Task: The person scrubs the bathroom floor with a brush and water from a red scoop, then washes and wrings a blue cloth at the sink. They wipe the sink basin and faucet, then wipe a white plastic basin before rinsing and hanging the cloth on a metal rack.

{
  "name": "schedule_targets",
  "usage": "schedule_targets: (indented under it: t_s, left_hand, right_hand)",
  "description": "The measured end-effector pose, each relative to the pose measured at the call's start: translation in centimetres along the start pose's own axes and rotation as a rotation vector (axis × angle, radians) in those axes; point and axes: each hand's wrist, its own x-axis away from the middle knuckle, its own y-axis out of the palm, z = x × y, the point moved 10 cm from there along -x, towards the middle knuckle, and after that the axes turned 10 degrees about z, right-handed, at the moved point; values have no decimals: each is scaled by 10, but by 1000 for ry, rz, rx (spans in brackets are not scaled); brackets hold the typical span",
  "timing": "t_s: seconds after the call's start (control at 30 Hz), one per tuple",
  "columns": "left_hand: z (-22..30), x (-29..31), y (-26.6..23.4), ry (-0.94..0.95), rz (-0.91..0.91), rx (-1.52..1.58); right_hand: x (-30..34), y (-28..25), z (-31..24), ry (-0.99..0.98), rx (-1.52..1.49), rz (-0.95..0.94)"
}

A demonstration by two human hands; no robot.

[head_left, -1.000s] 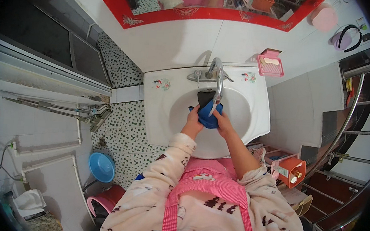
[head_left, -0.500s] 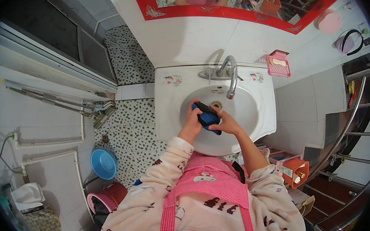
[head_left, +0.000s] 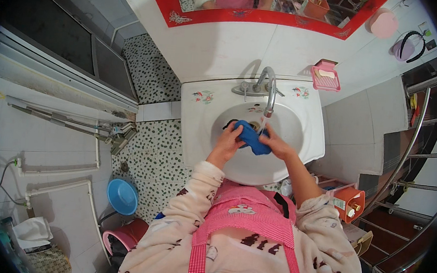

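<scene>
Over the white washbasin [head_left: 283,167] I hold a soft blue cloth item [head_left: 252,138], whose exact kind I cannot make out. A black part [head_left: 229,123] shows by its left end. My left hand [head_left: 228,141] is closed on its left side, with the thumb on top. My right hand [head_left: 278,143] grips its right end, close to the stream. From the chrome tap [head_left: 269,97] above, a thin stream of water seems to run down toward the cloth. The drain [head_left: 255,125] is partly hidden behind the item.
A pink soap dish [head_left: 326,79] with soap is fixed to the wall at the right. The red-framed mirror [head_left: 258,17] hangs above the basin. A blue basin [head_left: 122,196] and a pink bucket [head_left: 116,242] stand on the floor to the left. An orange container [head_left: 347,203] is at the right.
The item has been turned over: its mostly black and dark side was up, and now bright blue cloth shows. Both hands have shifted slightly, the right one moving right. Water now appears under the tap.
</scene>
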Motion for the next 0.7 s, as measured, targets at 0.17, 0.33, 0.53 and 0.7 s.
schedule_targets:
  t_s: [0.17, 0.33, 0.53, 0.7]
  left_hand:
    - [31, 0, -16, 253, 139, -467]
    - [-26, -8, -60, -57, 318, -121]
    - [-60, -47, 8, -323, -69, 473]
    - [-57, -42, -6, -178, 47, 46]
  right_hand:
    - [-9, 7, 1, 155, 483, -67]
    - [-44, -22, -13, -111, -70, 214]
    - [-16, 18, -18, -411, 315, 452]
    - [18, 43, -40, -341, 509, 372]
